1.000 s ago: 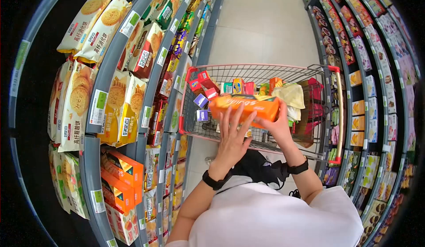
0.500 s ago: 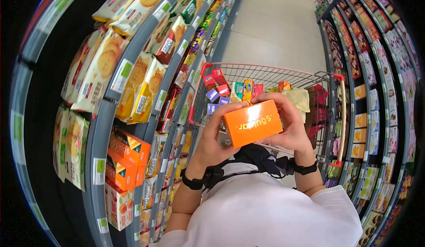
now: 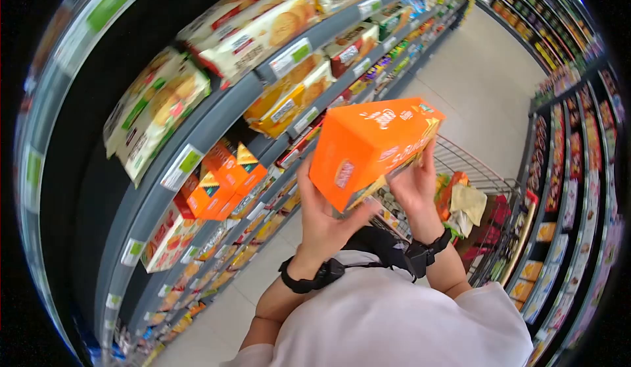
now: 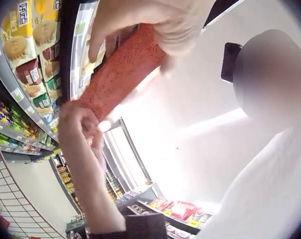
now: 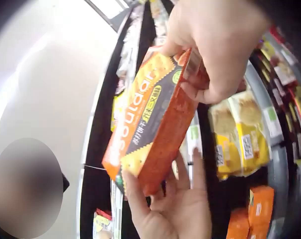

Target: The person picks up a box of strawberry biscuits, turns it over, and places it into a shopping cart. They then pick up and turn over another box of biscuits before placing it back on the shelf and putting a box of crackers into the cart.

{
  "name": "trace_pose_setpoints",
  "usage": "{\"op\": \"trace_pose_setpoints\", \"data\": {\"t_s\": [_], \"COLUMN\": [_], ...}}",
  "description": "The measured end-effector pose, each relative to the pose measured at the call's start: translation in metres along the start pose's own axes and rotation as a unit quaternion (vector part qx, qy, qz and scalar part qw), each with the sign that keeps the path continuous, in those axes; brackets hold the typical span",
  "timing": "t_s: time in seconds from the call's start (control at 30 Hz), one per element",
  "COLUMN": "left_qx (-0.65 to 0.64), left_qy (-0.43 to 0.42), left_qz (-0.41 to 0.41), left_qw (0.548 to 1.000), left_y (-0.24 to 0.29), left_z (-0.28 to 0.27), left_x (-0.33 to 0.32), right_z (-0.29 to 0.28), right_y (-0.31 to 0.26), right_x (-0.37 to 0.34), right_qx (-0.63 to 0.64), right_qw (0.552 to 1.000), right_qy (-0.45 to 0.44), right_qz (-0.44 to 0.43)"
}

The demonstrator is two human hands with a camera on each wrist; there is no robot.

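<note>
An orange cracker box marked "souldar" is tilted in front of the chest, between both hands. My left hand holds its near left end, thumb on one side and fingers partly hidden behind the box. Gripping the opposite end is my right hand. In the right wrist view, the front of the cracker box shows printed crackers and a dark panel; the right hand pinches its upper end, and the left hand supports the lower one. The left wrist view shows a plain orange side.
Similar orange boxes sit on the left shelf, below bagged biscuits. Beyond the hands stands a wire shopping cart holding goods, including a pale cloth-like item. More stocked shelves line the aisle's right side.
The head view has swung toward the left shelf. Both hands have turned the orange cracker box and raised it; its end faced up half a second ago, and now long sides show.
</note>
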State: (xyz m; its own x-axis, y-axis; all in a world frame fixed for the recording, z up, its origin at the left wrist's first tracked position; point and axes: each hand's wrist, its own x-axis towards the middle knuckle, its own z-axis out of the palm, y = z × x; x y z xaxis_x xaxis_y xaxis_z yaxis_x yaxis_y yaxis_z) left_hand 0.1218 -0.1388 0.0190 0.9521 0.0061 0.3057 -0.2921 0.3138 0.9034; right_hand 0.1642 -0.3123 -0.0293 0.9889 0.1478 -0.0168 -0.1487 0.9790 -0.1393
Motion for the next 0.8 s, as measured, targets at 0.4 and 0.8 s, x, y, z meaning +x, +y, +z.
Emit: {"op": "trace_pose_setpoints", "data": {"t_s": [0.4,0.8], "left_qx": [0.208,0.302], "left_qy": [0.048,0.131], "left_qz": [0.136,0.091], "left_qw": [0.967,0.940], "left_y": [0.059,0.089], "left_z": [-0.062,-0.074], "left_x": [-0.010,-0.035], "right_z": [0.053,0.127], "right_y": [0.044,0.067], "right_x": [0.025,0.042], "right_qx": [-0.423,-0.547], "right_qw": [0.895,0.693], "right_qy": [0.013,-0.467], "right_qz": [0.143,0.049]}}
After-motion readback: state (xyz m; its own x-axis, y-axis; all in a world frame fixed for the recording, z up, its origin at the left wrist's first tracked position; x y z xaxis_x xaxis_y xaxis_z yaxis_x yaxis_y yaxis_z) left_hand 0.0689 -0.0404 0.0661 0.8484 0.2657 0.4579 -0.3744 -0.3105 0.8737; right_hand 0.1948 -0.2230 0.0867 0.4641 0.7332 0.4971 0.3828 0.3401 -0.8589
